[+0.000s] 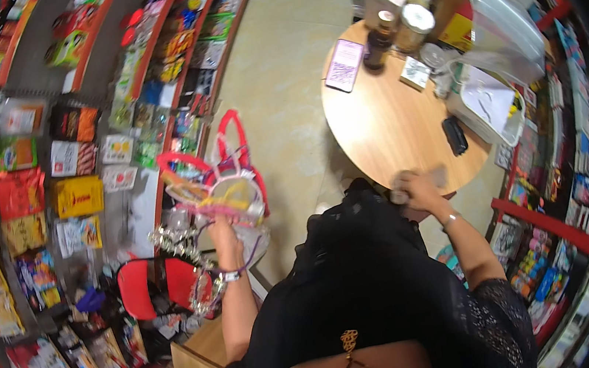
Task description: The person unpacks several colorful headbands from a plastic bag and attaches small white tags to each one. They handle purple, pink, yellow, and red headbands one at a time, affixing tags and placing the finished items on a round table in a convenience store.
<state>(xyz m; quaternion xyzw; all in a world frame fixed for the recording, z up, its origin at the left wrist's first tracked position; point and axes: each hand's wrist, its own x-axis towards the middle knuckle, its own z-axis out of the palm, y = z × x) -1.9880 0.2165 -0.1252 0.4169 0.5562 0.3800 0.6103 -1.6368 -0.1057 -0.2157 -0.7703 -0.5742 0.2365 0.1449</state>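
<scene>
My left hand (222, 229) is closed around a bunch of hair bands, held up in front of the left shelves. Pink-red ear-shaped loops (231, 129) stick up from the bunch, with white and yellow pieces among them. Sparkling silver beaded pieces (175, 241) hang at its left side and down along my wrist. My right hand (418, 188) is at the near edge of a round wooden table (370, 133). Motion smears its fingers, and a greyish blur beside them cannot be made out. A black case-like object (455, 136) lies on the table beyond that hand.
On the table stand a printed code card (345, 65), a dark bottle (378, 42), a jar (413, 25) and a white basket (506, 126) with papers. Shelves of packaged snacks (20, 192) line the left, more shelves the right. A red chair (136, 290) stands lower left.
</scene>
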